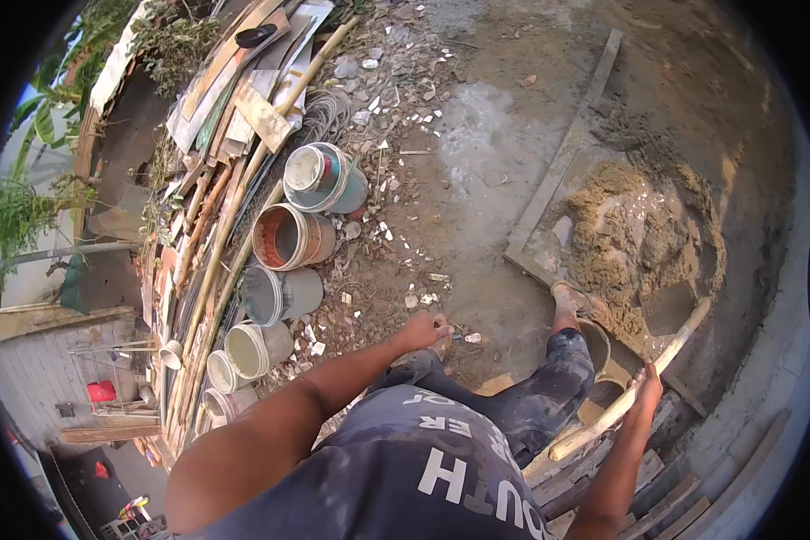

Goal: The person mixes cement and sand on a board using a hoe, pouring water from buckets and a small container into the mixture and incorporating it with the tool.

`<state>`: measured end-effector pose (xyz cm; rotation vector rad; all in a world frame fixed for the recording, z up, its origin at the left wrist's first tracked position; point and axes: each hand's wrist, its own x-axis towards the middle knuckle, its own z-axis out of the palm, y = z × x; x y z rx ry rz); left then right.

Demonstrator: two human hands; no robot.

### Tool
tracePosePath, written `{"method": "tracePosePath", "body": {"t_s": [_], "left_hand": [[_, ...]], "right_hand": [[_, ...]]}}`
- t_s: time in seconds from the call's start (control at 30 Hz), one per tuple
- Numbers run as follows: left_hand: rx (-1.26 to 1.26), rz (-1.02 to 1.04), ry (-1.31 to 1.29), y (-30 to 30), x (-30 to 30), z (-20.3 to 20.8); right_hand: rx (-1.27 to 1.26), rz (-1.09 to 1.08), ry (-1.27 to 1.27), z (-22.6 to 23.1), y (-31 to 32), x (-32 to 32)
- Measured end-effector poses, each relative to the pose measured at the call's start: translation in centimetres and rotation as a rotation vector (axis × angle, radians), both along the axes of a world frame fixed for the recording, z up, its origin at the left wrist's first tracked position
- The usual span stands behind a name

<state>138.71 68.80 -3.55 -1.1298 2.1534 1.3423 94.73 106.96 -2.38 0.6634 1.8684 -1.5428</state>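
Steadying the wooden handle (610,410) at four o'clock, wrapped by the right hand (646,392) alone, probably calls for the left hand (421,332) too (curled near six o'clock, contents unclear), with low strokes into the sandy mound (616,216) at three.

with bare arms (351,370) spread apart, the left hand (420,331) is curled and the right hand (646,389) wrapped in a grip
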Motion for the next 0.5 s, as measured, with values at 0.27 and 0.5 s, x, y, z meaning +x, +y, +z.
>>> {"method": "tracePosePath", "body": {"t_s": [0.27, 0.5], "left_hand": [[-0.323, -0.021, -0.888, 0.5, 59.3, -1.6], [-0.443, 0.752, -0.635, -0.5, 56.5, -1.8]], "right_hand": [[0.438, 0.617, -0.004, 3.2, -5.9, 17.0], [0.51, 1.154, -0.106, -0.7, -9.0, 24.6]]}}
